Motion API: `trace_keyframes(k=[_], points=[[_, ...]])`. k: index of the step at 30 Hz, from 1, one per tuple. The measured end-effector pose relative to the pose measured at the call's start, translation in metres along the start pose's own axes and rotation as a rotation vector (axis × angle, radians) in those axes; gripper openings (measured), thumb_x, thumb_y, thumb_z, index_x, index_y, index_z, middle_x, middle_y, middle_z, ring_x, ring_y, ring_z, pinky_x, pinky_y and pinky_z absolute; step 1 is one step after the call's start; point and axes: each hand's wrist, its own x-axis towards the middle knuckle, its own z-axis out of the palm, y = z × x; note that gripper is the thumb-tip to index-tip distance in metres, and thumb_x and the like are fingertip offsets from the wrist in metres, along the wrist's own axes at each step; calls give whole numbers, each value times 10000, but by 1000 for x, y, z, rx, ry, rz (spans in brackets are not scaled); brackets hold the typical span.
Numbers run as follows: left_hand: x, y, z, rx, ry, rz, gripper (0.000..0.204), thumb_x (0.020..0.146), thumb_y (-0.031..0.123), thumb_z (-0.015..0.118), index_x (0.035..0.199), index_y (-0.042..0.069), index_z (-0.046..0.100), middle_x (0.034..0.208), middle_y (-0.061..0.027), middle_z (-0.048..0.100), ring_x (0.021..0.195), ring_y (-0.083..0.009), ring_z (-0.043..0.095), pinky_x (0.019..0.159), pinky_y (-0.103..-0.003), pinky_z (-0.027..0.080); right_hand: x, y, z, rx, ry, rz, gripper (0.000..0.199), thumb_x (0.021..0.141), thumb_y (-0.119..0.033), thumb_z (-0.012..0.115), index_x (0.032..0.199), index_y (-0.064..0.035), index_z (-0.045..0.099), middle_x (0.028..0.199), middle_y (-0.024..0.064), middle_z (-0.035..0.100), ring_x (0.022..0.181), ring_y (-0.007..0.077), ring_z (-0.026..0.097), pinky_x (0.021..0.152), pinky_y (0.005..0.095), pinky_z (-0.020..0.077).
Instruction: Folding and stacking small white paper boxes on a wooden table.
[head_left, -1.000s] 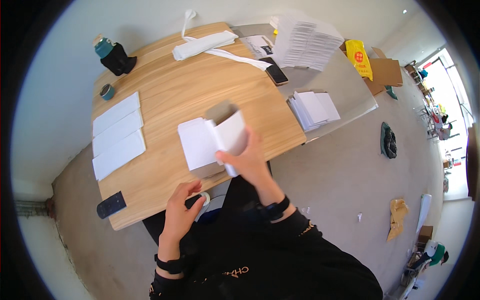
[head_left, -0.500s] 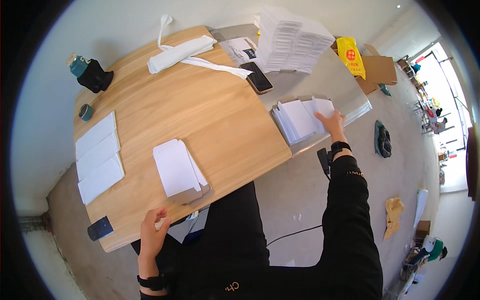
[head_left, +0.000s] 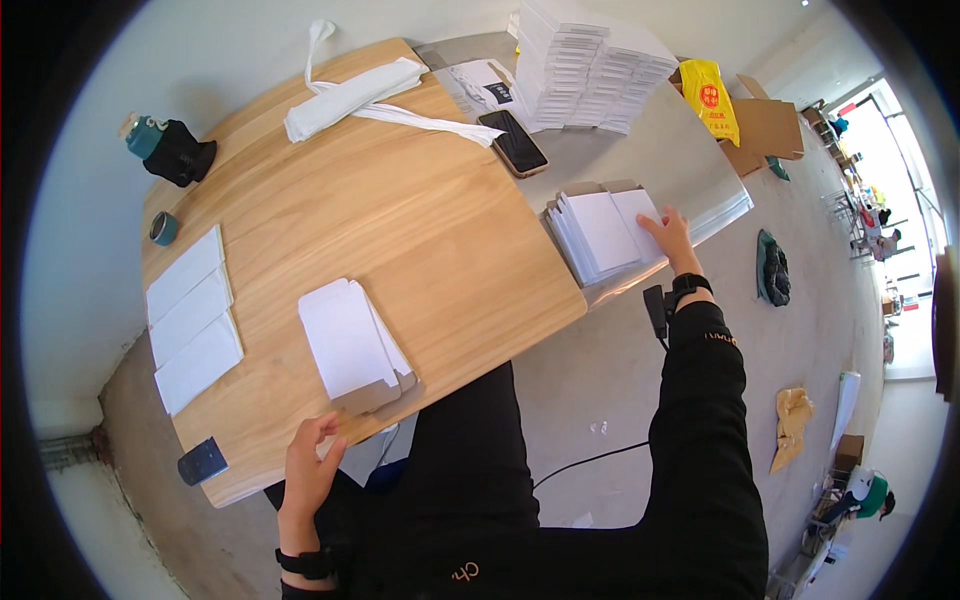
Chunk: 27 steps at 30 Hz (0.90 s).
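**Reaching for the next flat carton**

Nearest, the left hand (head_left: 310,468) rested open and empty at the edge of the round light-wood table (head_left: 400,215), just beside a small pile of white flat cardboard blanks (head_left: 352,343), apparently the worked ones. Farther out, the right hand (head_left: 672,232) lay with fingers spread on the fanned supply stack of white flat cartons (head_left: 600,232), gripping nothing yet. Beyond it, a tall stack of white boxes (head_left: 585,62) suggested much remained.
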Motion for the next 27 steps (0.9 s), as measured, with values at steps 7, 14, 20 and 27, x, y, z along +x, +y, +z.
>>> trace_keyframes(k=[7,14,20,27], points=[[-9,-8,-6,2,19,19,333,845,77,649,1162,0,584,1015,-152,626,961,-268,616,851,-339,481,9,1,11,-335,401,-149,784,740,-432,757,1319,17,478,1129,204,523,1099,349,512,942,397,451],[-5,-32,1,-143,141,-34,365,860,108,656,1200,16,562,1125,-148,585,1022,-256,596,866,-344,485,-99,-128,49,238,285,-438,422,842,-206,681,1200,-27,549,973,95,586,940,199,543,781,321,470],[12,-43,23,-137,212,122,559,880,162,656,1377,55,424,1352,-153,436,1236,-264,468,983,-372,422,-254,-212,160,429,-373,-681,371,816,-271,681,1081,-33,577,898,82,554,845,215,531,759,351,448],[21,-53,45,-314,172,198,614,856,199,675,1375,7,410,1405,-224,410,1312,-351,396,1080,-385,345,-320,-248,196,258,-425,-413,523,766,-335,703,1168,-23,585,1068,205,569,1034,334,544,883,392,454]])
